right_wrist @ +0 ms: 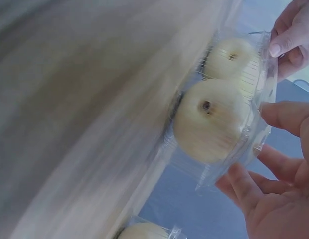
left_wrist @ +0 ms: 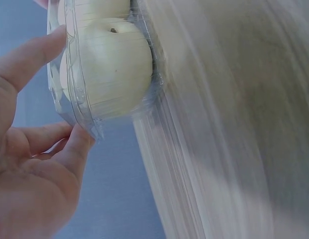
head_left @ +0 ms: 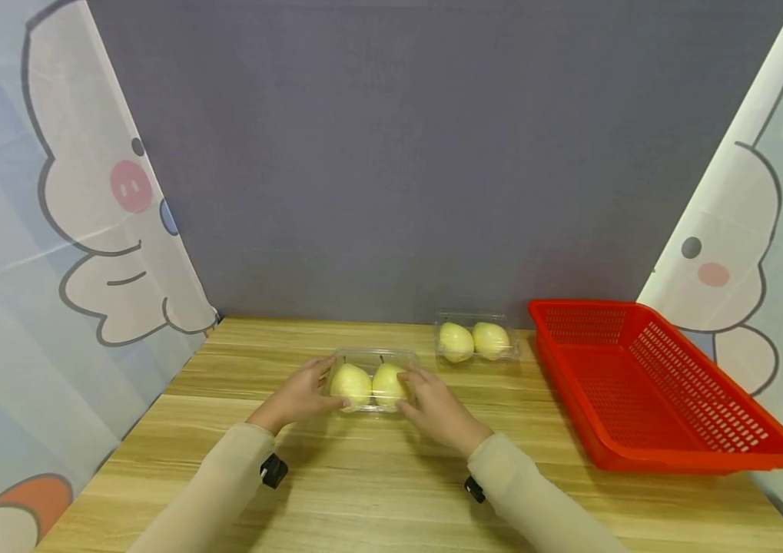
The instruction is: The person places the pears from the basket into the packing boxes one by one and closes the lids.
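In the head view a clear plastic clamshell box (head_left: 372,355) with two yellow pears (head_left: 351,382) inside sits in the middle of the wooden table. My left hand (head_left: 300,395) grips its left end, thumb at the near edge and fingers around the corner. On the opposite end, my right hand (head_left: 441,407) holds the box the same way. The left wrist view shows the left thumb (left_wrist: 42,47) against the lid edge, beside a pear (left_wrist: 114,69). Both pears show their dark-centred ends through the plastic in the right wrist view, with the right fingertips (right_wrist: 239,177) at the lid corner.
A second clear box (head_left: 477,316) of two pears stands farther back, right of the middle. To its right is a red plastic basket (head_left: 615,392) with perforated sides. A grey backdrop (head_left: 377,169) rises behind the table (head_left: 363,491), with printed curtains on both sides.
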### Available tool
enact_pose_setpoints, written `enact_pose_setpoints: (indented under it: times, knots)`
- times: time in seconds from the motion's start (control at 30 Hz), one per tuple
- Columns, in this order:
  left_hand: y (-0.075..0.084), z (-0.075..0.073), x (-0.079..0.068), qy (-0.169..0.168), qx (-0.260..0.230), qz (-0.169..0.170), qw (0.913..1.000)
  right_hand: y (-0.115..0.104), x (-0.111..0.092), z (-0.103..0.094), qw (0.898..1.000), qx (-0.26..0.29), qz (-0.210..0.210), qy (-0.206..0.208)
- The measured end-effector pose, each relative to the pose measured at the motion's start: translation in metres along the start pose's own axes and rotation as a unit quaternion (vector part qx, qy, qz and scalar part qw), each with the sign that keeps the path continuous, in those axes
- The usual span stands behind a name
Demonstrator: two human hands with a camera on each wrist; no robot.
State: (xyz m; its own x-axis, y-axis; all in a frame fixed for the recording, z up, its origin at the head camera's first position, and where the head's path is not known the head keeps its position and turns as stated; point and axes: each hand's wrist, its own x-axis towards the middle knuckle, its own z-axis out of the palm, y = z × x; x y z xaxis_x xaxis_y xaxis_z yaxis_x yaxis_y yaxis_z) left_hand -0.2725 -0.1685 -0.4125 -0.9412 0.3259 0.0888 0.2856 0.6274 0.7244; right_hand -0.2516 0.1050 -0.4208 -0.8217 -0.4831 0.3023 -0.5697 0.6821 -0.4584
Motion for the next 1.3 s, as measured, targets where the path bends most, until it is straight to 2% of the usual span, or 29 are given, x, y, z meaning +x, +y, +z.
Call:
enact_pose_setpoints:
  times: [0.13, 0.4, 1.3]
  knots:
    - [-0.002, 0.001, 0.004, 0.004, -0.013, 0.009, 0.9999, 0.001, 0.004, -0.001, 1.0, 0.001, 0.005, -0.004]
    - [-0.002, 0.0, 0.012, -0.003, -0.032, -0.002, 0.9995, 0.006, 0.011, -0.001, 0.999, 0.011, 0.03, -0.005]
    - [-0.009, 0.001, 0.041, -0.012, -0.033, -0.011, 0.9993, 0.018, 0.03, -0.001, 0.999, 0.013, 0.052, 0.005]
